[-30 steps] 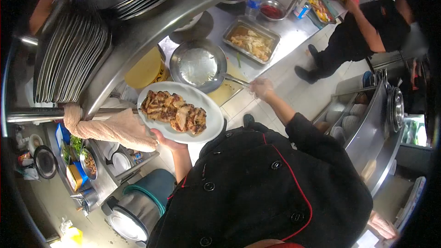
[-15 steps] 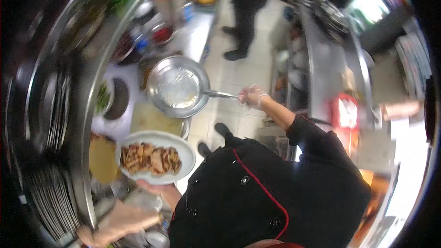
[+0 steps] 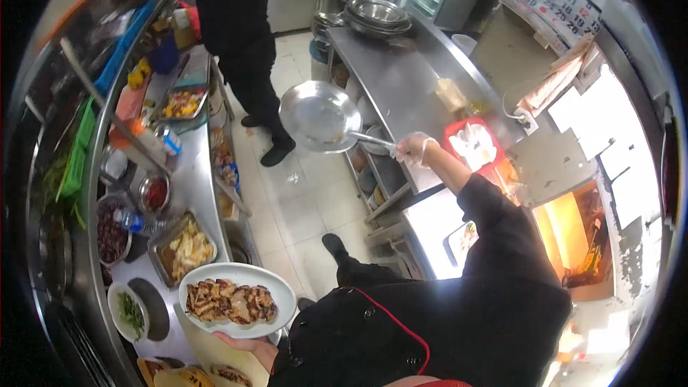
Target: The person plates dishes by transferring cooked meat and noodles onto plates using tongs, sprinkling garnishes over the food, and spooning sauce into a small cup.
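Observation:
My right hand (image 3: 416,149), in a clear plastic glove, is closed round the handle of a metal frying pan (image 3: 320,116). The pan is held above the floor of the aisle, its inside facing up, with a wet sheen on its bottom. Low on the left, my left hand (image 3: 246,342) grips an oval white plate (image 3: 287,301) from beneath and at its near edge. Sliced browned meat (image 3: 229,302) lies across the middle of this plate. Part of the left hand is hidden under the plate.
The left counter has a tray of pale food pieces (image 3: 190,247), a bowl of greens (image 3: 129,315) and a red sauce bowl (image 3: 154,192). Another person (image 3: 240,50) stands ahead in the aisle. Right, a steel table (image 3: 401,75) carries stacked metal bowls (image 3: 376,14) and a red basket (image 3: 491,165).
My view has turned to the right. The pan has swung from beside the left counter out over the aisle, still in my right hand. The plate remains in my left hand.

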`<action>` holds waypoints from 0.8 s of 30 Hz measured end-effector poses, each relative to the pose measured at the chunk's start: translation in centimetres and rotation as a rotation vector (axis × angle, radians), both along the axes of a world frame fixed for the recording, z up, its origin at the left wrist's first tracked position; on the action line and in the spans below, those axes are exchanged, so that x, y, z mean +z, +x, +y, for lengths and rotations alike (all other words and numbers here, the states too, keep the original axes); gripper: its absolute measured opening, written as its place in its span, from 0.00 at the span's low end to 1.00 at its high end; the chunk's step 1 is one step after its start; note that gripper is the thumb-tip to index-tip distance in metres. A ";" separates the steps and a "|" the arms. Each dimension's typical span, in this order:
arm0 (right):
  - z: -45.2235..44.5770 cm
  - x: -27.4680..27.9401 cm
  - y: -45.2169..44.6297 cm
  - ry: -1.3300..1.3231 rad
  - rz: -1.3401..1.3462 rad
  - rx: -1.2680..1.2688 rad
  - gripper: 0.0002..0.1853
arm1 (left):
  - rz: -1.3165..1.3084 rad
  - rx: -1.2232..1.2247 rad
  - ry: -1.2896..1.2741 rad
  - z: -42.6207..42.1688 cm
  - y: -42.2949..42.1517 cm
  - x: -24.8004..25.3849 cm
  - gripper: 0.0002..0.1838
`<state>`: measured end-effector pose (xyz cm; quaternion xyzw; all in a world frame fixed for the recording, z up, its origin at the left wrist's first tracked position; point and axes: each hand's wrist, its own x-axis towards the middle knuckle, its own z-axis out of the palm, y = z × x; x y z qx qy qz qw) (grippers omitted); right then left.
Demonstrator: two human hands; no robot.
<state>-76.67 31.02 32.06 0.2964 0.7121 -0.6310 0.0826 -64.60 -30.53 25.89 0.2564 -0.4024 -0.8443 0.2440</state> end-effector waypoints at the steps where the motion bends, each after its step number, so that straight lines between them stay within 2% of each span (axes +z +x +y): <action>1: 1.6 1.1 -0.3 -0.087 -0.009 -0.073 0.05 | -0.026 0.000 -0.015 0.7 -0.1 0.9 0.31; 3: 6.5 3.9 -1.6 -0.269 0.005 -0.115 0.08 | -0.070 0.005 -0.057 3.9 -0.5 3.7 0.31; 6: 17.6 0.2 -7.9 -0.236 -0.077 -0.083 0.09 | -0.145 0.027 -0.103 8.2 -1.3 6.0 0.30; 8: 23.0 1.1 -10.9 -0.174 -0.046 -0.122 0.09 | -0.182 0.030 -0.122 10.5 -1.9 6.8 0.30; 11: 33.7 2.5 -18.0 0.197 0.092 -0.159 0.09 | -0.235 0.030 -0.124 13.4 -2.8 7.5 0.30; 14: 45.1 0.3 -27.4 0.983 0.211 -0.009 0.11 | -0.269 0.029 -0.130 15.4 -4.2 7.4 0.29; 16: 45.0 3.7 -29.2 0.642 0.277 -0.176 0.10 | -0.296 0.030 -0.139 16.7 -4.9 7.6 0.29; 18: 41.3 6.5 -30.1 0.132 0.371 -0.364 0.08 | -0.311 0.037 -0.144 17.5 -5.5 7.6 0.28; 19: 36.2 8.0 -29.7 -0.213 0.434 -0.464 0.08 | -0.324 0.034 -0.143 17.7 -5.6 7.6 0.28; 20: 28.0 13.1 -26.1 -0.130 0.441 -0.541 0.06 | -0.326 0.038 -0.140 18.1 -5.9 7.6 0.28; 21: 27.1 10.8 -26.9 0.007 0.422 -0.306 0.07 | -0.332 0.045 -0.142 18.2 -5.9 7.7 0.28; 22: 23.8 10.7 -26.2 -0.019 0.342 -0.251 0.06 | -0.337 0.045 -0.143 18.4 -6.0 7.7 0.28; 23: 22.7 8.1 -26.4 -0.350 0.406 -0.280 0.06 | -0.342 0.043 -0.139 18.9 -6.2 8.0 0.28; 24: 19.4 10.2 -23.8 -0.239 0.321 -0.165 0.06 | -0.343 0.044 -0.144 19.0 -6.3 8.1 0.27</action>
